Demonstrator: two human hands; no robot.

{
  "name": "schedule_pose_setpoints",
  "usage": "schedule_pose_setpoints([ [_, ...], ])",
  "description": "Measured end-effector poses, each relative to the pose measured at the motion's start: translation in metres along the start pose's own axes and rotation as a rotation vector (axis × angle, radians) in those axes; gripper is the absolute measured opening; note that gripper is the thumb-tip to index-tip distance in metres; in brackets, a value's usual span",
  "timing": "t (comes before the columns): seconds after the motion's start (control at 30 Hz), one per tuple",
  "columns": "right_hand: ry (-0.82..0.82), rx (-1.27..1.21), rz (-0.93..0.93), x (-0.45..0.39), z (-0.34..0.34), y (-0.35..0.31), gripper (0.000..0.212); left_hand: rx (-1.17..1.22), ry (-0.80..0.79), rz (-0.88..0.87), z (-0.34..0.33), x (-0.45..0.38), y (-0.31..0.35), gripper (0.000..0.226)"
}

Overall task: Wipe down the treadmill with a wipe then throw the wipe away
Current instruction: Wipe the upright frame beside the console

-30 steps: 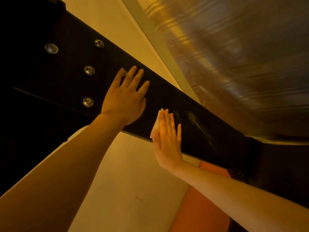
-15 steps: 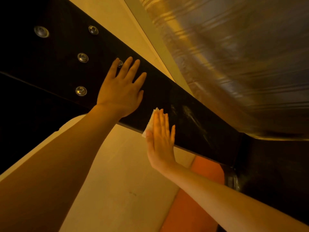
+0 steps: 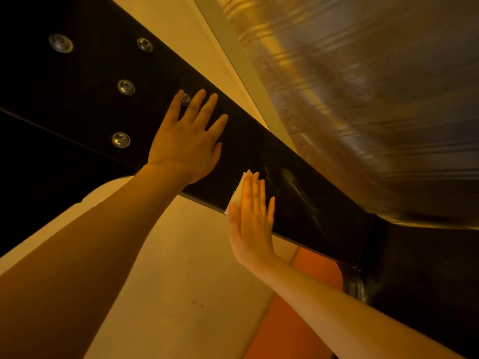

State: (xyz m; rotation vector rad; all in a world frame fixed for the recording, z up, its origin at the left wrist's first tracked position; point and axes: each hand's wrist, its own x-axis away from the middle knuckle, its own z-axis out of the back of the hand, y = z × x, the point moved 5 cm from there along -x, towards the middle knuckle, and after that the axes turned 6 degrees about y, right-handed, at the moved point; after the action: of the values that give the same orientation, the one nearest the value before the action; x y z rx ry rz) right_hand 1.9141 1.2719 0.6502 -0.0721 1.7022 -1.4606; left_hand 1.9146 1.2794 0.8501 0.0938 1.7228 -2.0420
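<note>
Nearest, the right hand (image 3: 250,218) is pressing a small folded white paper wipe (image 3: 239,191) flat-fingered against the near edge of the long black treadmill side rail (image 3: 298,193). The rail is running near-right to far-left, unwiped length lying leftward. Farther left, the left hand (image 3: 189,143) is resting spread, holding nothing, beside the round silver bolts (image 3: 120,139).

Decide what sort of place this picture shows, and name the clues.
Probably a gym or home workout room: a black treadmill side rail with round metal bolts, a blurred grey running belt, and pale and orange floor tiles.
</note>
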Motion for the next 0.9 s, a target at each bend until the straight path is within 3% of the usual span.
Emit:
schedule_pose_setpoints([
  [0.33,0.039,0.116,-0.089,-0.102,0.029,0.029,0.062,0.015,-0.038,-0.076,-0.003,-0.006,0.009,0.061],
  [0.6,0.03,0.082,-0.013,-0.061,0.021,0.031,0.066,0.052,-0.007,-0.089,-0.008,-0.025,0.032,0.06],
  [0.9,0.022,0.146,0.004,-0.125,0.033,0.034,0.061,0.02,0.013,-0.091,-0.01,-0.027,0.035,0.058],
])
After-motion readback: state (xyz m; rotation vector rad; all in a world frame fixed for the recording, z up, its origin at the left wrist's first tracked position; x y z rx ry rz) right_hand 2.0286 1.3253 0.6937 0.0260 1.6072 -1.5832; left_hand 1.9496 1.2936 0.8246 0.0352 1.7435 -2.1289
